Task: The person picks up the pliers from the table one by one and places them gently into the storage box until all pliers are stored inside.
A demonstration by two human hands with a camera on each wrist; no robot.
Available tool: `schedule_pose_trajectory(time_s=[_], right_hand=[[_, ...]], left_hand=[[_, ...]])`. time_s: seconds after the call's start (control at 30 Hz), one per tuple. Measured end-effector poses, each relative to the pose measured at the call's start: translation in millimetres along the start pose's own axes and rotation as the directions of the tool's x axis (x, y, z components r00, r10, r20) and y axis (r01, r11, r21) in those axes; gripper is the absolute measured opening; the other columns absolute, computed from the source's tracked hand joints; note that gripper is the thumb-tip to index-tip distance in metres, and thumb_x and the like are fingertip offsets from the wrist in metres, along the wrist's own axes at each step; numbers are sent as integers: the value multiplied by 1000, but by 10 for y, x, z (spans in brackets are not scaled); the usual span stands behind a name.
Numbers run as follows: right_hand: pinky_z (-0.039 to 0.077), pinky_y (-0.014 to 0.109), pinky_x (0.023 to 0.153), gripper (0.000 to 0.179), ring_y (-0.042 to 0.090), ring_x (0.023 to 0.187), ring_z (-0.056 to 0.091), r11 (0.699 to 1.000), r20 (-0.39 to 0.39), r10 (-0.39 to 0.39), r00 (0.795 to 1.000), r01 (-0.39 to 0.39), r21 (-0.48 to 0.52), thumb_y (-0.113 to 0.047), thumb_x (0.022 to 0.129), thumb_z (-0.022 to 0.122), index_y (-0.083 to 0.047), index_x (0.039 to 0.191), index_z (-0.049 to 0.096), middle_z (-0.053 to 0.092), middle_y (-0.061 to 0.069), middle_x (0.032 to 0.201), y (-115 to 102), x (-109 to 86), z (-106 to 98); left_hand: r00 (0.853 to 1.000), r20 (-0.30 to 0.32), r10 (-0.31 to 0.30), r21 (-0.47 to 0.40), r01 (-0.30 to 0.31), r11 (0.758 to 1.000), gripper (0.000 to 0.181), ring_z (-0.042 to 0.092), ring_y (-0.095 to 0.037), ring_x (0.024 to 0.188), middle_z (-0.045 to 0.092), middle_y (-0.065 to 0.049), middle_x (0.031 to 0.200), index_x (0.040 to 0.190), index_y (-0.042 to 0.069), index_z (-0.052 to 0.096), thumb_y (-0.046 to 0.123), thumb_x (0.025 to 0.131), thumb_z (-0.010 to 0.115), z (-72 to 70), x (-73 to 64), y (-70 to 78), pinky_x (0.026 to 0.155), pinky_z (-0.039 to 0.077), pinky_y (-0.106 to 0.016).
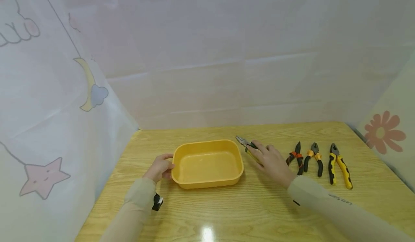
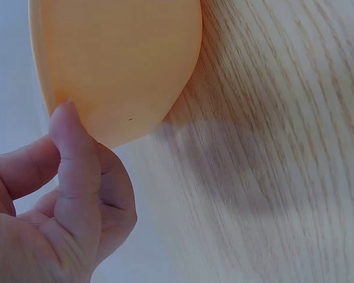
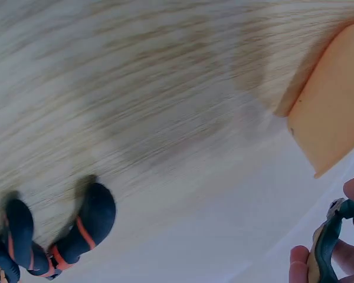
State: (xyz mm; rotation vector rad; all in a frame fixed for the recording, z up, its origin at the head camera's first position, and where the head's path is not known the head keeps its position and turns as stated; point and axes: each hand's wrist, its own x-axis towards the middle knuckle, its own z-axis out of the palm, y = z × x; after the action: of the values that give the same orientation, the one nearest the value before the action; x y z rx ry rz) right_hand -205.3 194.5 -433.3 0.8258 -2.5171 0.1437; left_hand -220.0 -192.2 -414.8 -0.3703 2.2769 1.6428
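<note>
A shallow yellow plastic basin with rounded corners sits on the wooden table. My left hand pinches its left rim between thumb and fingers, as the left wrist view shows up close. Just off the basin's right side, my right hand grips a pair of pliers by dark green and yellow handles, the metal jaws pointing up and left toward the basin's far right corner. In the right wrist view only the fingertips and part of the handles show at the lower right edge.
To the right of my right hand lie pliers with black and red handles, pliers with black and orange handles, and larger yellow-and-black pliers. A pale printed sheet hangs behind the table and along its sides.
</note>
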Motion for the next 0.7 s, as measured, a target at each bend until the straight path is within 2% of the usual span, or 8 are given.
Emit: schedule_pose_trajectory(time_s=[0.2, 0.43, 0.7], right_hand=[[45, 37, 65, 60, 26, 76, 49, 998, -11, -63, 998, 64, 30, -10, 78, 82, -6, 133, 60, 52, 19, 136, -56, 88, 1], [48, 39, 70, 64, 26, 83, 54, 991, 14, -115, 993, 114, 74, -13, 78, 83, -8, 136, 58, 50, 18, 140, -106, 174, -14], [46, 35, 68, 63, 22, 81, 50, 972, 1, -218, 976, 217, 87, -8, 75, 84, -8, 133, 61, 54, 16, 135, -140, 263, 12]], left_hand=[[1000, 2, -1, 17, 1, 1000, 50, 47, -13, 50, 57, -15, 75, 142, -8, 41, -10, 92, 49, 2, 69, 36, 45, 48, -24], [1000, 4, -19, 33, 19, 999, 50, 51, -15, 51, 62, -21, 86, 142, -7, 40, -10, 93, 49, -2, 96, 64, 46, 50, -27], [999, 9, -37, 53, 37, 998, 51, 52, -16, 55, 59, -21, 90, 143, -7, 39, -9, 93, 50, -7, 126, 44, 46, 50, -24]])
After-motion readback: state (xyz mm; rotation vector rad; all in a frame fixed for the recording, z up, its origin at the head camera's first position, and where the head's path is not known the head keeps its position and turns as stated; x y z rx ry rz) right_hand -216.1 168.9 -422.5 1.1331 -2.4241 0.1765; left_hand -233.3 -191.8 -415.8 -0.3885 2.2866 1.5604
